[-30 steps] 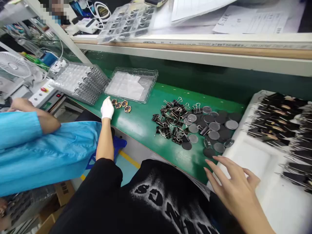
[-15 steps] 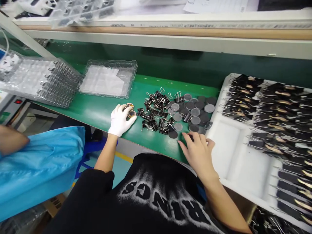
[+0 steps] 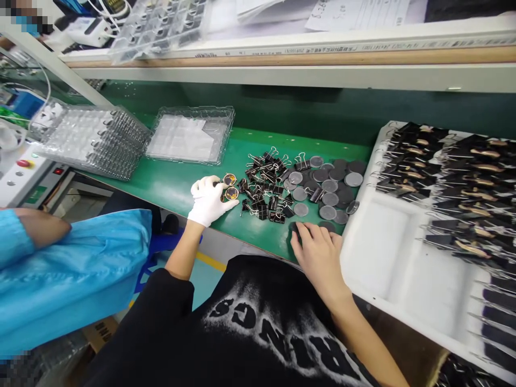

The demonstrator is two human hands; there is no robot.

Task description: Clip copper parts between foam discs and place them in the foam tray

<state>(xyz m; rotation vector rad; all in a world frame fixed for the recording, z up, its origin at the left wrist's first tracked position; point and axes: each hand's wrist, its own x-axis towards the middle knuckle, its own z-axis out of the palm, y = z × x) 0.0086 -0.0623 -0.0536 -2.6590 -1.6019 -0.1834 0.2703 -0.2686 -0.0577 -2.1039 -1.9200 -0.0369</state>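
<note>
My left hand (image 3: 209,203), in a white glove, is closed round gold-rimmed round pieces that look like watch cases (image 3: 231,193); two show their faces beyond the fingers. My bare right hand (image 3: 318,248) lies low over the green bench, its curled fingertips on a black disc (image 3: 295,228) that they partly hide. Just beyond it spreads a pile of grey and black round discs (image 3: 329,199), some with a clear look. Between the hands is a heap of black binder clips (image 3: 266,183) with wire handles.
At right, a white tray (image 3: 373,215) holds rows of black clipped pieces (image 3: 419,156). Stacked clear plastic trays (image 3: 97,140) and a single clear tray (image 3: 189,134) stand at left. A shelf (image 3: 282,75) crosses above the bench. A co-worker's blue sleeve (image 3: 80,258) is close on my left.
My right hand has moved slightly left and its fingers have come down on the black disc at the near edge of the pile. My left hand still holds the gold-rimmed pieces. The view has shifted.
</note>
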